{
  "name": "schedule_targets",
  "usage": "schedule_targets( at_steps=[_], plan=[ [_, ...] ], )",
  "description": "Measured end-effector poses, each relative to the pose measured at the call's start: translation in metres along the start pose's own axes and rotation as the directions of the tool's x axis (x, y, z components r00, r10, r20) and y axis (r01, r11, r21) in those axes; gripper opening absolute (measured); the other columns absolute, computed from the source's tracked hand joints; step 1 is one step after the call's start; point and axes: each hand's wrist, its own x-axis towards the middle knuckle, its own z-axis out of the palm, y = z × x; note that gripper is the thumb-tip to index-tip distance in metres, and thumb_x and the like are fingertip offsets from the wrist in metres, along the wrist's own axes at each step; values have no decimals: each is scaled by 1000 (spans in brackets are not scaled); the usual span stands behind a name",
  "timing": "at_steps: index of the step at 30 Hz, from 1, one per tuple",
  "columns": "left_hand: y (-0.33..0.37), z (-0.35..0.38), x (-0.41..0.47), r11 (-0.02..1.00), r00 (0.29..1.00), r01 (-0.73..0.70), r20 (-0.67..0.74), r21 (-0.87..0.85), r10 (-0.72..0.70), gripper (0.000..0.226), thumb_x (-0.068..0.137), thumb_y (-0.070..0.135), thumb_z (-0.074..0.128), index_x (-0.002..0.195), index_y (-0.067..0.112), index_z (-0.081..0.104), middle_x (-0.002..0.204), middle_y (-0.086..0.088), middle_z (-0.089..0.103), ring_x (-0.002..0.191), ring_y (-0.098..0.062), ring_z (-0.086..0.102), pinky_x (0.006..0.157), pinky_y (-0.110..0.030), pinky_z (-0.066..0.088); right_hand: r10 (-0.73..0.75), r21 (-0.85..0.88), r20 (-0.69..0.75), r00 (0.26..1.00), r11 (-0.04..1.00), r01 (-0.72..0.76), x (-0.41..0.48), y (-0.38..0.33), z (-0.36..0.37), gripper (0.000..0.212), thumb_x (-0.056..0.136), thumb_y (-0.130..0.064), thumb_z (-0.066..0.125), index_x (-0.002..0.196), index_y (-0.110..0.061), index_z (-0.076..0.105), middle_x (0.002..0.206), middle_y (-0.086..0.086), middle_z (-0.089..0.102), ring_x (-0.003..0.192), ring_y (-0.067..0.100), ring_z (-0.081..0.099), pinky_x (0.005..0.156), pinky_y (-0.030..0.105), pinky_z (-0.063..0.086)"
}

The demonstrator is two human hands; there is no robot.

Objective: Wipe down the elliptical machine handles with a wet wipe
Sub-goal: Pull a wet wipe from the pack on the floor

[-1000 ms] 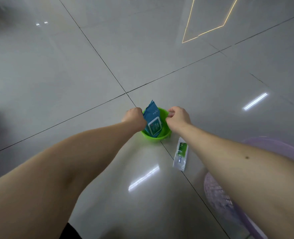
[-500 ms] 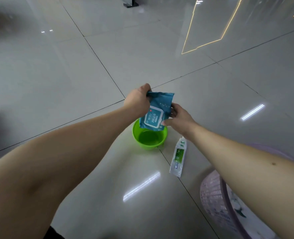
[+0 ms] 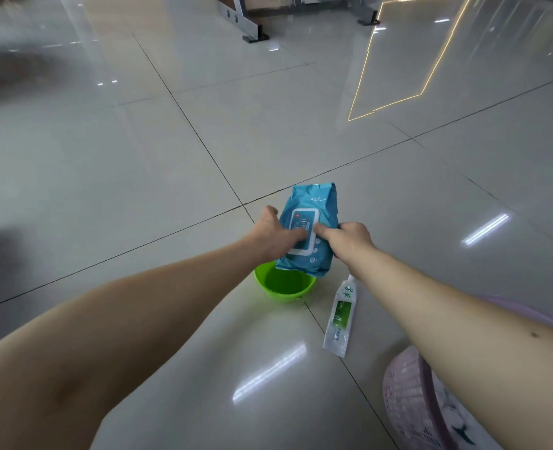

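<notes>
**While both hands hold it, a wipe pack (image 3: 314, 203) hangs over a green bowl (image 3: 283, 287)**

As a person leans over a glossy tiled floor (image 3: 138, 157), the blue wipe pack sits just right of the middle of the frame. It is lifted clear of the floor, with its white label flap turned toward the camera. The left hand (image 3: 273, 237) takes the pack's left side, with the thumb standing up along the left edge and the fingers curled across the lower part of the flap. The right hand (image 3: 351, 238) holds the pack's right edge, and one finger reaches onto the flap, just beside the left hand's fingertips. Each hand's grip is closed on the pack. Whether the flap is lifted cannot be told under the fingers.

The pack's lower end overlaps the far rim of the bowl, which stands on the floor directly below, on a dark tile joint. Just right of the bowl a white and green tube (image 3: 340, 319) lies flat on the tiles, its cap end pointing up the frame toward the right wrist. In the lower right corner a pale pink perforated basket (image 3: 408, 401) shows, partly hidden behind the right forearm. At the top edge, well apart from the hands, the feet of a grey metal frame (image 3: 247, 26) rest on the floor. Bright streaks of light reflect off the tiles at the centre bottom and far right.
</notes>
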Motion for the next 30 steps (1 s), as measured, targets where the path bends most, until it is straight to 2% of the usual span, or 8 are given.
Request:
schedule_targets(
  at_steps=[4, 10, 14, 18, 21, 24, 26, 30],
  plan=[
    [-7, 13, -1, 997, 1000, -12, 1, 82, 12, 74, 73, 50, 86, 117, 26, 31, 112, 0, 57, 86, -13, 60, 62, -28, 48, 46, 0, -2, 999, 999, -46, 0, -1, 2, 16, 81, -29, 77, 82, -14, 74, 86, 4, 75, 76, 20, 68, 75, 36, 56],
    [-6, 11, 1, 996, 999, 25, -44, 80, -21, 85, 70, 58, 84, 132, 18, 41, 115, -1, 59, 99, -22, 64, 75, -36, 54, -2, -35, 13, 1000, 999, 2, -2, -1, 1, 13, 80, -27, 78, 79, -15, 74, 80, 0, 74, 75, 17, 68, 68, 32, 54],
    [-7, 13, 3, 998, 999, 31, -35, 61, -28, 63, 76, 54, 73, 120, 21, 42, 101, 1, 59, 87, -17, 63, 67, -33, 52, -18, -78, 10, 1000, 997, 19, 0, -1, 3, 14, 84, -26, 75, 78, -14, 72, 80, 0, 72, 74, 19, 65, 65, 30, 51],
    [-8, 8, 7, 1000, 991, 9, -131, 12, -7, 30, 97, 42, 49, 111, 16, 52, 103, -8, 63, 78, -14, 56, 68, -34, 49, 20, -85, -1, 1000, 996, -20, 2, 0, 3, 13, 85, -21, 68, 86, -9, 72, 94, 9, 75, 93, 30, 71, 89, 45, 59],
    [-16, 3, 9, 991, 994, 44, -94, -126, -56, 25, 95, 24, 59, 115, 10, 57, 106, -9, 67, 88, -24, 68, 81, -42, 62, 60, 10, -13, 998, 998, -60, 4, 3, -2, 13, 83, -18, 67, 87, -7, 72, 97, 14, 77, 99, 37, 73, 97, 54, 58],
    [-25, 1, 6, 951, 991, 135, 37, -278, -130, 38, 93, 22, 71, 126, 8, 60, 107, -9, 71, 84, -21, 73, 63, -31, 64, 76, 92, 16, 997, 993, -78, 8, 8, -3, 11, 86, -17, 68, 90, -8, 73, 97, 14, 78, 99, 38, 74, 96, 54, 59],
    [-27, -1, 5, 946, 993, 122, 48, -299, -112, 27, 97, 19, 66, 123, 12, 63, 101, -5, 71, 80, -17, 71, 54, -26, 59, 79, 101, 63, 995, 991, -85, 9, 12, -1, 8, 90, -18, 69, 94, -12, 73, 99, 11, 78, 98, 34, 74, 96, 53, 59],
    [-21, 2, 3, 974, 999, 45, 6, -221, -44, 13, 98, 14, 57, 106, 22, 62, 100, -6, 71, 86, -24, 73, 66, -39, 65, -91, -238, -132, 987, 969, 57, 9, 11, 5, 31, 93, -20, 68, 123, -12, 64, 122, 6, 67, 108, 24, 65, 97, 36, 52]
  ],
)
